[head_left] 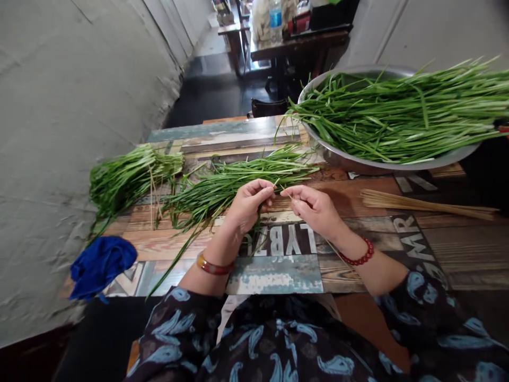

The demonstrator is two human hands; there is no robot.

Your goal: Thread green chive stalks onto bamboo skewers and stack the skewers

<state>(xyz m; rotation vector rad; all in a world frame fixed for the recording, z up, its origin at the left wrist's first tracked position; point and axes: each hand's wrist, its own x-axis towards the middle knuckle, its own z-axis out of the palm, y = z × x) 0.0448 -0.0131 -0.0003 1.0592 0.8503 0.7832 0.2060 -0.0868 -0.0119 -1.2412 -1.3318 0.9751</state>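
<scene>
My left hand is closed in a pinch on a green stalk, whose pale end pokes out past the fingertips. Facing it across a small gap, my right hand pinches a thin wooden skewer, which runs back under the right wrist. Just beyond both hands lies a loose pile of long green stalks. A bundle of similar greens rests at the left, with a few skewers beside it. More skewers lie together on the right side of the table.
A large metal basin heaped with long greens stands at the back right of the patterned wooden table. A blue cloth lies at the left edge, near the grey wall. Another table with a bottle is farther back.
</scene>
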